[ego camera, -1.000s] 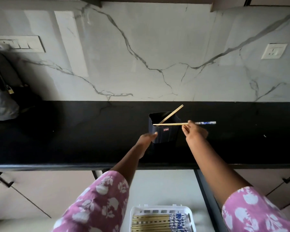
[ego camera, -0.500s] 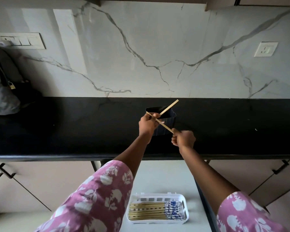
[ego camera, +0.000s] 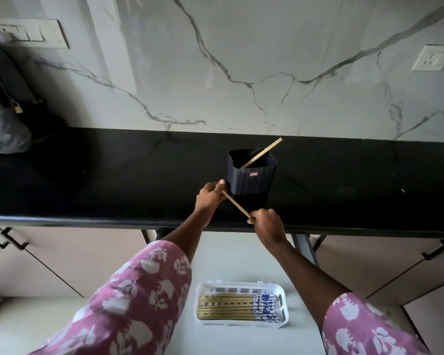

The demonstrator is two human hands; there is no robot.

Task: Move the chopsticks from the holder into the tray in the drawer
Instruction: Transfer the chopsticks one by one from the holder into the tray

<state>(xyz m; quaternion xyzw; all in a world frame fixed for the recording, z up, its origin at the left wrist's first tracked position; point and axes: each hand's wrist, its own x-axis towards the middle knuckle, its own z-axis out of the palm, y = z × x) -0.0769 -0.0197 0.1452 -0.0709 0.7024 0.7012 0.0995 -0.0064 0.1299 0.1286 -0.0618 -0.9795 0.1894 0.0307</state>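
The left hand (ego camera: 210, 198) and right hand (ego camera: 267, 224) pinch one chopstick (ego camera: 236, 206) by its ends, on the near side of the holder (ego camera: 251, 178). The transfer seems midway. Next it likely needs lowering flat into the near tray (ego camera: 241, 283). A second chopstick (ego camera: 263, 152) waits in the holder.

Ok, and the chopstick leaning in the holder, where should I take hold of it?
Pinch the leaning chopstick by the end that sticks out past the back right corner of the holder. Come from above and the right, then draw it out along its slant; its lower part sits inside the walls.
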